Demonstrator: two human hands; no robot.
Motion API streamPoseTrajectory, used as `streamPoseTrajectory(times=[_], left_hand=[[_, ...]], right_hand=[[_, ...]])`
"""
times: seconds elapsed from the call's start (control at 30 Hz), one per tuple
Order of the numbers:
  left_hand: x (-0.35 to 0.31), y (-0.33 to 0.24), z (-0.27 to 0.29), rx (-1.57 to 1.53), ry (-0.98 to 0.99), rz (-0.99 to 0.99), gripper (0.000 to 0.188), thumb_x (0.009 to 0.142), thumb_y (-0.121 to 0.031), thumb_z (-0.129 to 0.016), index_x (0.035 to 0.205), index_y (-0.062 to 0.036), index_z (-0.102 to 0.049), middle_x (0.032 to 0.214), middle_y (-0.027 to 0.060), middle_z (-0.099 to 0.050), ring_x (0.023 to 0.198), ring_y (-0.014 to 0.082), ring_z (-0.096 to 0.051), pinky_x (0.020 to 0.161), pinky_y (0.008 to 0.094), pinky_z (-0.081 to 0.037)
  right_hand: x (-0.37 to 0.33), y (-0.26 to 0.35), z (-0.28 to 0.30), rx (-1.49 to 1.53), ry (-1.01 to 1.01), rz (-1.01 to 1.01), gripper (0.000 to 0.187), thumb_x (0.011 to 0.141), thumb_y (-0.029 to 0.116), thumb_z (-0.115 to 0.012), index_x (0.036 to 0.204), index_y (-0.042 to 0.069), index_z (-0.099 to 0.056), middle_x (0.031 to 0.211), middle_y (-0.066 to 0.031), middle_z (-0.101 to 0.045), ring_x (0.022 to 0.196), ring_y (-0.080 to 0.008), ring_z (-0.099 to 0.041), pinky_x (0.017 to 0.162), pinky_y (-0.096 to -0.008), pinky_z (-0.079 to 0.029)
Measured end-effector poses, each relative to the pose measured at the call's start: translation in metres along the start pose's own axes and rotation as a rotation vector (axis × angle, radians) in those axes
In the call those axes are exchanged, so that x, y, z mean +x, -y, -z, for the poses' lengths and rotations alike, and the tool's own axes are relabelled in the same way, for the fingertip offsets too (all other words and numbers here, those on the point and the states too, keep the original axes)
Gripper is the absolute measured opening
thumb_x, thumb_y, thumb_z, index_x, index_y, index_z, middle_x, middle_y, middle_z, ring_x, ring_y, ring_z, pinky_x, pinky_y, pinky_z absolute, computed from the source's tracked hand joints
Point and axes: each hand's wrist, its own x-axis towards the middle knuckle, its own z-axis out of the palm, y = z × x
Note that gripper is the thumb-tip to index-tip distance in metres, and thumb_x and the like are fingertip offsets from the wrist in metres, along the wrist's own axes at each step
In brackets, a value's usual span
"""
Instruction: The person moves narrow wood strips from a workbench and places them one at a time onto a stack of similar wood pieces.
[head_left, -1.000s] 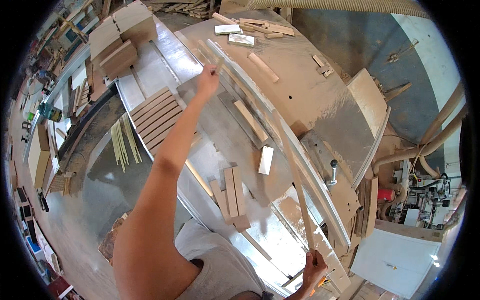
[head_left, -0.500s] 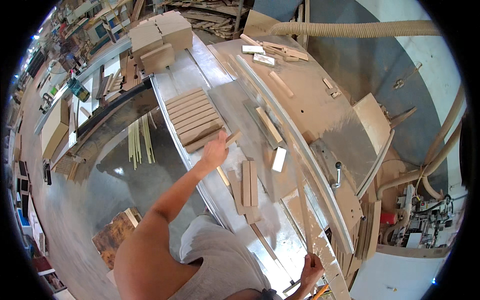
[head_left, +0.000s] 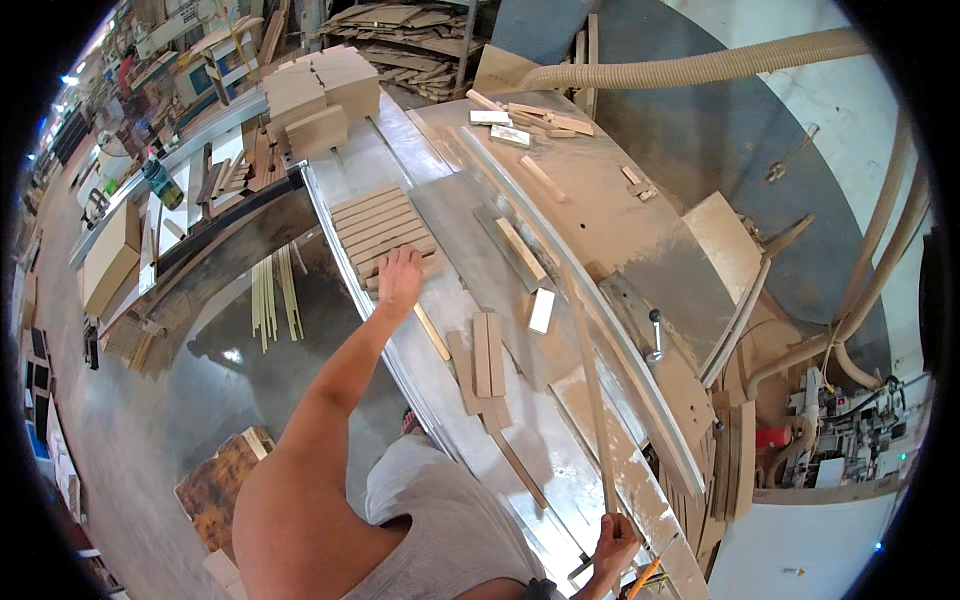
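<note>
Right hand (head_left: 612, 548) partly cut by lower edge; grip on long strip (head_left: 590, 390) unclear. Left hand (head_left: 400, 278) covers slat stack (head_left: 380, 228) corner.

We see a corrugated beige dust hose (head_left: 690, 68) curving over the saw table (head_left: 600, 210). Stacked wooden blocks (head_left: 320, 90) sit at the far end, small offcuts (head_left: 520, 120) lie scattered beyond them, and thin pale strips (head_left: 272, 295) rest on the shiny floor (head_left: 200, 400) beside a green bottle (head_left: 160, 182).
</note>
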Motion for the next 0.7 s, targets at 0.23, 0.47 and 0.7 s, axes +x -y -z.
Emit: streamPoseTrajectory(times=[0.23,0.47,0.7], left_hand=[[0.004,-0.005,-0.002,0.064,-0.059,0.036,0.018,0.081,-0.014,-0.06,0.098,-0.0082,-0.061,0.102,0.0082,-0.059,0.1,0.0268,-0.056,0.086,0.042,-0.039],[-0.067,-0.075,0.028,-0.451,0.399,0.241,0.049,0.078,-0.037,-0.072,0.105,-0.0006,-0.054,0.094,0.0179,-0.068,0.088,0.0376,-0.066,0.075,0.0457,-0.053],[-0.105,-0.103,0.024,-0.472,0.425,0.394,0.05,0.078,-0.036,-0.071,0.109,0.0,-0.054,0.094,0.0198,-0.069,0.09,0.0382,-0.067,0.078,0.0463,-0.053]], right_hand=[[-0.014,-0.007,0.006,0.036,-0.035,-0.016,0.021,0.084,0.02,-0.066,0.082,-0.001,-0.067,0.059,-0.0097,-0.057,0.054,-0.0142,-0.051,0.052,-0.0328,-0.04],[-0.016,-0.007,0.009,0.014,0.007,-0.032,0.025,0.085,0.025,-0.068,0.083,0.001,-0.068,0.057,-0.0085,-0.055,0.052,-0.0136,-0.049,0.05,-0.0323,-0.039],[-0.011,-0.024,-0.002,0.069,0.017,0.039,0.019,0.083,0.021,-0.071,0.085,0.002,-0.07,0.056,-0.0059,-0.056,0.051,-0.0113,-0.047,0.049,-0.0307,-0.038]])
